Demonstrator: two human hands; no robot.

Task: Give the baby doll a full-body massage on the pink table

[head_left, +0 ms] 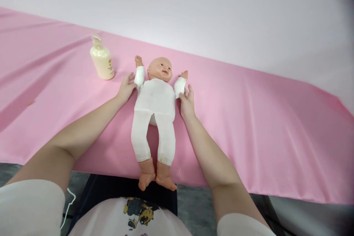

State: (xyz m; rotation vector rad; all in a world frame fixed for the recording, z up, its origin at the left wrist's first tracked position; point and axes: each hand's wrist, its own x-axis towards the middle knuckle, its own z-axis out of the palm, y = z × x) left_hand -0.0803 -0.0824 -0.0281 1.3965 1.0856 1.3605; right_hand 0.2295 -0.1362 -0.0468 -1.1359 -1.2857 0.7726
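Observation:
A baby doll [155, 97] with a white cloth body lies on its back, its bare feet hanging past the table's front edge. Both doll arms are raised beside its head. My left hand [127, 88] grips the doll's upper arm on the left side, thumb in front and some fingers hidden behind the sleeve. On the other side, my right hand [188, 104] holds the opposite arm near the elbow, its fingers partly behind it. To the left of the doll stands a cream-coloured pump bottle [102, 61], apart from my left hand.
A pink cloth [226, 118] with folds covers the table. Behind it rises a plain white wall [193, 11]. A thin white cable [71, 202] hangs below the front edge at the left, near my lap.

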